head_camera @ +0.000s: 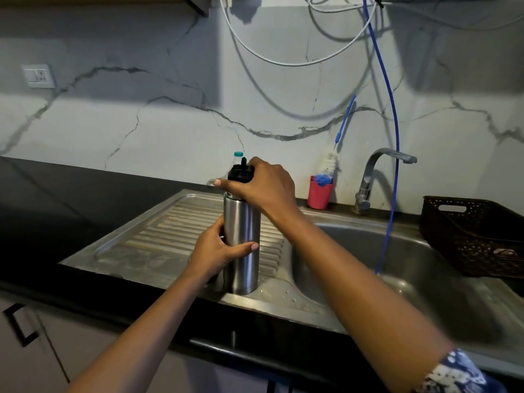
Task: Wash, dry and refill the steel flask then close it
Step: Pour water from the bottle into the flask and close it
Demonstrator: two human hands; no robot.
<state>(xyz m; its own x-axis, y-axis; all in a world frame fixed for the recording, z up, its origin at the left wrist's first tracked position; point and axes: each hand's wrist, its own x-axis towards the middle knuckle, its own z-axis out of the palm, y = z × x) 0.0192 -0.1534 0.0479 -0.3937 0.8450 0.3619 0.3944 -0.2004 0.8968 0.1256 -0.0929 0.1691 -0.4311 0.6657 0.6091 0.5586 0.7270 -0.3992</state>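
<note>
Both hands grip the upright steel flask [242, 239] — left hand [215, 252] round its body, right hand [262, 184] on the black lid [239, 173].

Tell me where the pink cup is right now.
In the head view, the pink cup stands on the counter against the marble wall, right of centre, between the steel flask and the tap, behind the sink basin.

Home kitchen. Evidence: stainless sink [397, 279] with ribbed drainboard [170, 236] set in a dark countertop [56, 199], tap [377, 177] at the back, marble-look backsplash [141, 123] with a wall switch/socket plate [38, 76]. Pink cup [319, 194] holding a bottle brush [330, 163] beside the tap, brown plastic basket [476, 236] right of the basin, cabinet doors [34, 350] under the counter. Loose hoses [391, 109] hang from above.
</note>
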